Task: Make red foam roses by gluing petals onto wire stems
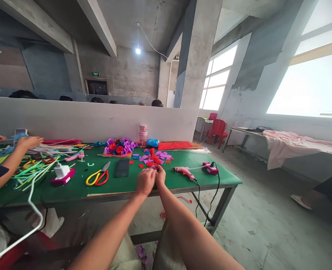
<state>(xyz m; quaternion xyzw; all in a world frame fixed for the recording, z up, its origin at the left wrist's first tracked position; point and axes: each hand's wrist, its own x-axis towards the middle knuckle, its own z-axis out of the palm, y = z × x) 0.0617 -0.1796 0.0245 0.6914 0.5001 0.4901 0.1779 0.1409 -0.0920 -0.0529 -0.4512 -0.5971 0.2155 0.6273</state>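
My left hand (146, 181) and my right hand (160, 176) meet at the front edge of the green table, fingertips pinched together. What they hold is too small and covered to make out. Just beyond them lies a scatter of purple, red and blue petals (163, 155). To the right rests a pink glue gun (184, 171) with a black cord. On the left are a dark phone (122, 168) and scissors (98, 175) with yellow and red handles. Finished-looking purple and red paper flowers (120, 147) sit in a heap farther back.
A pink bottle (143, 134), a blue roll (153, 143) and red sheets (177, 146) line the white partition (98, 118). Purple power sockets (210, 168) stand at both sides. At left, a co-worker's hands (29, 142) work over colourful strips (36, 168). The green table (78, 189) ends at right.
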